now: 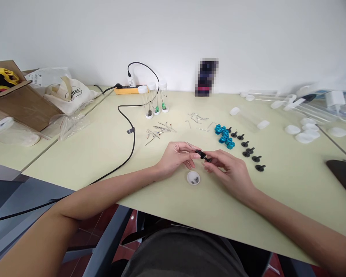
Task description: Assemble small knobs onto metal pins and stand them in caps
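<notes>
My left hand (177, 156) and my right hand (229, 167) meet over the table, both closed on a small black part with a thin metal rod (201, 154). The rod points up and to the left past my left fingertips. Just below sits a small white cap (193, 178) with several tiny dark pieces inside. Blue metallic parts (225, 136) lie in a cluster beyond my right hand. Beside them runs a row of black stemmed pieces (245, 144). Thin metal rods with small coloured ends (160, 130) and bent hex keys (198, 118) are scattered farther back.
Three capped clear tubes (152, 98) stand near an orange power strip (129, 89). A black cable (132, 142) crosses the left side. A cardboard box (20, 104) and cloth bag (72, 94) are far left. Clear tubes (248, 117) and white caps (307, 134) lie right.
</notes>
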`<state>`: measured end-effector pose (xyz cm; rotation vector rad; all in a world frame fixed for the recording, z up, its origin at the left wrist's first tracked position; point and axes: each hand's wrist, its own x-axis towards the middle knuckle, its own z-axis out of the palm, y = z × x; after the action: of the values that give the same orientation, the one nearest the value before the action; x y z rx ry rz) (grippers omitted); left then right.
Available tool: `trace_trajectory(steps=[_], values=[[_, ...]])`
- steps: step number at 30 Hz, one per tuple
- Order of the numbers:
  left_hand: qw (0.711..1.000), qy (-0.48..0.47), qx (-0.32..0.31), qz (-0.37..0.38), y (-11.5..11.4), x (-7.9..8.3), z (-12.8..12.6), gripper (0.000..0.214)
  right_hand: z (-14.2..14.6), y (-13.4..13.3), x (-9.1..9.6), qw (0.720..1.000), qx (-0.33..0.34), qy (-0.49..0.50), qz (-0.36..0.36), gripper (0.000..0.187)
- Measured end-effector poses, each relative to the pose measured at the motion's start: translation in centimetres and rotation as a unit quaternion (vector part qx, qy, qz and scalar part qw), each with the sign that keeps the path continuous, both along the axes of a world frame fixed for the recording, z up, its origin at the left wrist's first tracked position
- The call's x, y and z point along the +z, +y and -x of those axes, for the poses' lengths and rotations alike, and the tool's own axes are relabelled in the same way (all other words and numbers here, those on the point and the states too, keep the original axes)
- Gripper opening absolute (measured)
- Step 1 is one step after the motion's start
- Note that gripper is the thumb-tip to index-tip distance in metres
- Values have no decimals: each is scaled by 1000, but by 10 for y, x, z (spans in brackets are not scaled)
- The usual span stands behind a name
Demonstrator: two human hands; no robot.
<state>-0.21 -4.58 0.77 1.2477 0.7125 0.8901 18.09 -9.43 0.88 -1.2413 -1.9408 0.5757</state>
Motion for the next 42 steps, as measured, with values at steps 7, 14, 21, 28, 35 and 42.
trace_trajectory(steps=[7, 14, 21, 28, 35, 42], values=[[998, 38, 6, -57, -6, 0, -1, 24, 1, -2, 2, 1000, 4, 7, 25, 20], [982, 111, 81, -131, -5, 0, 3, 30, -3, 4, 4, 989, -29, 72, 126, 22], [816, 253, 139, -500, 6, 4, 10, 32, -3, 4, 5, 981, -9, 70, 181, 27], [730, 328, 96, -592, 8, -6, 9, 21, -1, 3, 7, 982, 12, 49, 183, 27], [680, 353, 84, -638, 2, -8, 6, 20, -1, 4, 6, 985, 15, 26, 169, 28], [844, 316, 63, -428, 9, -1, 7, 15, -2, 6, 2, 989, -12, 77, 127, 26]])
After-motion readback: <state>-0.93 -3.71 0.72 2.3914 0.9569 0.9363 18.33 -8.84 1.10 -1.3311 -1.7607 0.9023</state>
